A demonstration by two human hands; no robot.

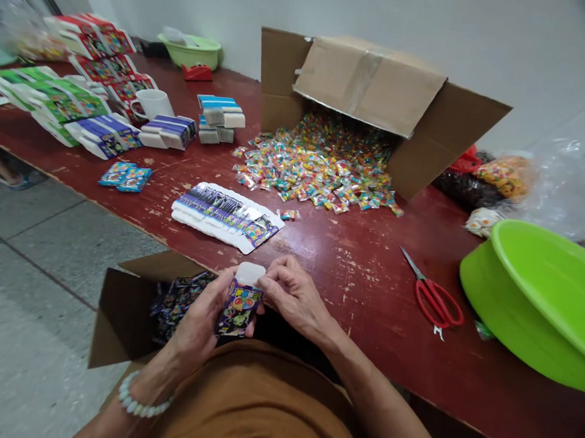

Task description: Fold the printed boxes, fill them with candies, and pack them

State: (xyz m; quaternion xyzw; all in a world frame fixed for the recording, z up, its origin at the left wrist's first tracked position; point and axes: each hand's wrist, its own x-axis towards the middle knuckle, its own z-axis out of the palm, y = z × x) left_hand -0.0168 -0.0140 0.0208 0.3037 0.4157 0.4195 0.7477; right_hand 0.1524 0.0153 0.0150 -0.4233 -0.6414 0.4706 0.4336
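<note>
A small dark purple candy box (241, 309) with colourful print is gripped in my left hand (206, 312), its white top flap (251, 273) standing up. My right hand (294, 295) has its thumb and fingers pinched at the box's upper right edge, beside the flap. Just beyond my hands, a fanned stack of flat printed cartons (222, 215) lies on the table. Past it, a heap of small wrapped candies (320, 171) spills from a cardboard box (367, 77) lying on its side.
Below the table edge, an open carton (120, 317) holds many dark packets (179, 304). Red-handled scissors (434, 301) and a green basin (526, 309) are on the right. Stacked cartons (70, 100), a white mug (153, 104) and two blue packets (126, 177) are at left.
</note>
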